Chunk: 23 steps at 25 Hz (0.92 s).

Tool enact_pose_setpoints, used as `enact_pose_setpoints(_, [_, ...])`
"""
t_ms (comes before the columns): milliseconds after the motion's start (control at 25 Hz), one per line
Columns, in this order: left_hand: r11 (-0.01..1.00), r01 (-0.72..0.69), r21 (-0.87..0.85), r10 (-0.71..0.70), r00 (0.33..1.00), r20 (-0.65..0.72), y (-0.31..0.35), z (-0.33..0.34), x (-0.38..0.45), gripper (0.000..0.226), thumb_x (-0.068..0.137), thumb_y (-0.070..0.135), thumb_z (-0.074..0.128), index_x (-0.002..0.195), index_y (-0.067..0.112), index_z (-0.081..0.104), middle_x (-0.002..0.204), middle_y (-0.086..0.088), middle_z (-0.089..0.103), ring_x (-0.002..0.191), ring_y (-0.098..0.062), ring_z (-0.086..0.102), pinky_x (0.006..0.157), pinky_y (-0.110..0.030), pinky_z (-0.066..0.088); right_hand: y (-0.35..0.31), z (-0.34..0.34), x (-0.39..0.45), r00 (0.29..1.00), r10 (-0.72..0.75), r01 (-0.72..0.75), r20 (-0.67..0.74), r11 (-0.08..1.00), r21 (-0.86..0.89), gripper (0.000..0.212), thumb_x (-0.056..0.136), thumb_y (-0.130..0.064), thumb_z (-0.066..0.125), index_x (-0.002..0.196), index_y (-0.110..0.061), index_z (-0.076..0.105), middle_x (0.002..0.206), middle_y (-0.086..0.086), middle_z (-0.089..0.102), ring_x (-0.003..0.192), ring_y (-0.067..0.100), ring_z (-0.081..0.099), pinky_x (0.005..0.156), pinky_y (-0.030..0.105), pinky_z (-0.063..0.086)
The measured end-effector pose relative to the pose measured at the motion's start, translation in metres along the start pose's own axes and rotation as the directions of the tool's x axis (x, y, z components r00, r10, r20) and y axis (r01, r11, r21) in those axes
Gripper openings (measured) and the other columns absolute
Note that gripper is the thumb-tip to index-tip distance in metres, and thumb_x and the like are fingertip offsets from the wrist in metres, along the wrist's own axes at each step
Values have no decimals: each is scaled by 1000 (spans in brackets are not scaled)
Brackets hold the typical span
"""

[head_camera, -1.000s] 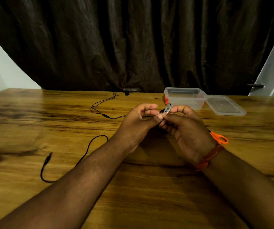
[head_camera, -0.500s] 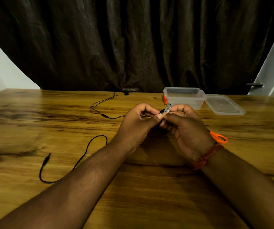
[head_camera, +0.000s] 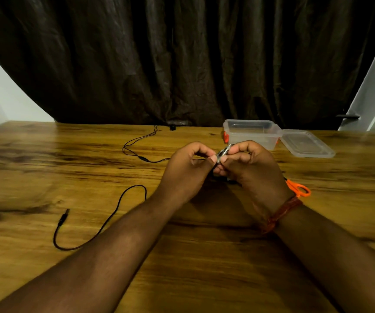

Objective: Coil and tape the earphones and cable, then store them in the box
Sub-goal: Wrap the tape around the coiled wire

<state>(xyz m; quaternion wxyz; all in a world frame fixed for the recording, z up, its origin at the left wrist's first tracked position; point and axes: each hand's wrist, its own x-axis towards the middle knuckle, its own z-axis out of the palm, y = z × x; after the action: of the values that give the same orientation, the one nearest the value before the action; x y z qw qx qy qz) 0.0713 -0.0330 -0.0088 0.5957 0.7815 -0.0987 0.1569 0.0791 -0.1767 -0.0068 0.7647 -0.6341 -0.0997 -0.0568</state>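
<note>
My left hand point(head_camera: 186, 172) and my right hand point(head_camera: 252, 170) meet above the middle of the table. Between their fingertips they pinch a small shiny grey piece point(head_camera: 223, 152) that looks like tape. Something dark sits under the fingers, mostly hidden. A black cable point(head_camera: 105, 224) with a jack plug point(head_camera: 63, 219) loops on the table at the left and runs under my left forearm. The thin black earphone wire point(head_camera: 137, 145) lies further back, with an earbud point(head_camera: 172, 127) by the curtain. The clear plastic box point(head_camera: 249, 136) stands open behind my right hand.
The box's clear lid point(head_camera: 306, 144) lies flat to the right of the box. Orange scissors point(head_camera: 299, 188) show behind my right wrist. A dark curtain hangs along the far edge of the wooden table point(head_camera: 46, 168).
Both hands stay together on the shiny piece, with only a slight shift of the fingers. The cables, box and scissors lie where they were.
</note>
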Motion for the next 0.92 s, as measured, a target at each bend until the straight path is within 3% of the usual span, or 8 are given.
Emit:
enact_pose_setpoints(120, [989,-64,134,65,998,3,2,2,-2,8,94,13,61,97,17,67,88,5,73,80,-2,69,77,-27,58,0,-1,1,1000,-6,7,-24,1000,19,16,87,6,64,96,-4,55,78,20,69,72,29,70,71,35,59])
enact_pose_setpoints(280, [980,-108,165,109,994,3,1,4,-2,10,94,12,60,100,15,68,97,3,70,84,-2,68,77,-23,56,1,-2,0,999,-13,14,-50,1000,15,16,87,4,65,96,-5,56,78,20,69,73,29,70,71,35,60])
enact_pose_setpoints(480, [965,-191,178,193,981,7,1,5,-2,6,91,20,67,93,16,71,94,3,69,91,-11,66,83,-42,56,2,-4,1,997,-28,28,-68,1000,-1,15,85,-1,69,93,-7,58,72,12,66,66,21,65,61,28,56])
enact_pose_setpoints(680, [993,-12,-118,20,998,63,-3,3,0,3,90,12,67,92,14,69,94,-5,75,94,-21,70,90,-41,56,0,-7,2,996,-92,90,-12,986,-138,5,88,-7,68,90,-9,64,73,12,68,67,16,65,61,24,54])
enact_pose_setpoints(840, [907,125,-401,-114,992,52,3,1,1,9,91,3,62,89,12,65,84,-3,71,81,-12,66,78,-29,54,-8,-10,6,968,-247,239,45,851,-467,12,92,-14,62,94,-22,70,79,2,70,71,6,64,65,18,52])
enact_pose_setpoints(920, [833,183,-522,-160,983,88,5,-2,3,12,92,2,58,88,13,61,82,-1,71,79,-13,66,75,-33,54,-11,-12,8,946,-325,278,-6,817,-505,8,88,-18,68,94,-24,68,85,5,66,75,8,60,68,19,50])
